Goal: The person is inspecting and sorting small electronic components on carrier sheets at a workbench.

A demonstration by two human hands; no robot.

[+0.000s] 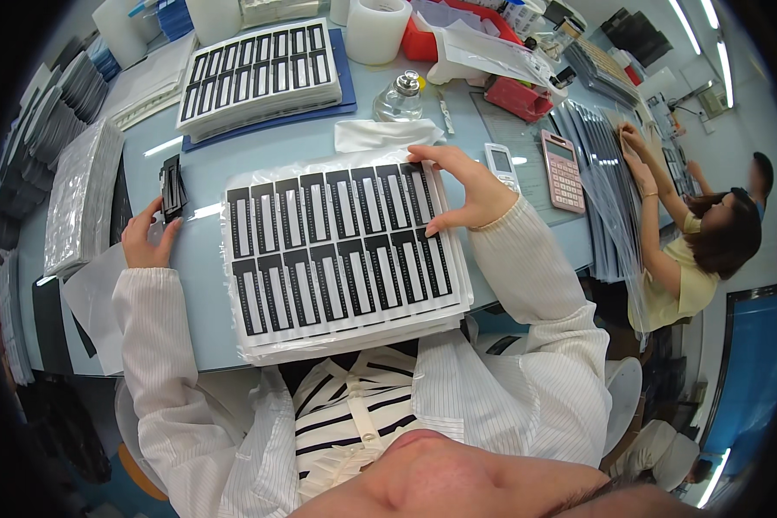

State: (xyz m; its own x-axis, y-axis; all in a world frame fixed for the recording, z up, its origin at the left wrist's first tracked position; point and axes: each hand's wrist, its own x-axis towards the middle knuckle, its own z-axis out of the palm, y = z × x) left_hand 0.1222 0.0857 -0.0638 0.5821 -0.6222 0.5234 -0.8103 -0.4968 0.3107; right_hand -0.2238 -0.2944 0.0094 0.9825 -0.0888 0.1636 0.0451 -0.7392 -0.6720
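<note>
A thick stack of white sheets [345, 318] lies in front of me, its top carrying two rows of narrow black frames with pale windows. My right hand [476, 188] reaches over the far right corner. Its index finger and thumb grip opposite ends of the last black frame [419, 194] in the upper row, which lies against the sheet. To the left of the stack, a small pile of loose black frames [173, 188] rests on the table. My left hand [150, 237] has its thumb and fingers closed about the near end of that pile.
Another framed stack [259, 82] sits on a blue board behind. A glass bottle [398, 99], a white cloth [387, 135], a pink calculator [563, 171] and a white handheld device [501, 164] lie beyond. Wrapped sheets [82, 198] stand at left. A co-worker [686, 259] handles grey sheets at right.
</note>
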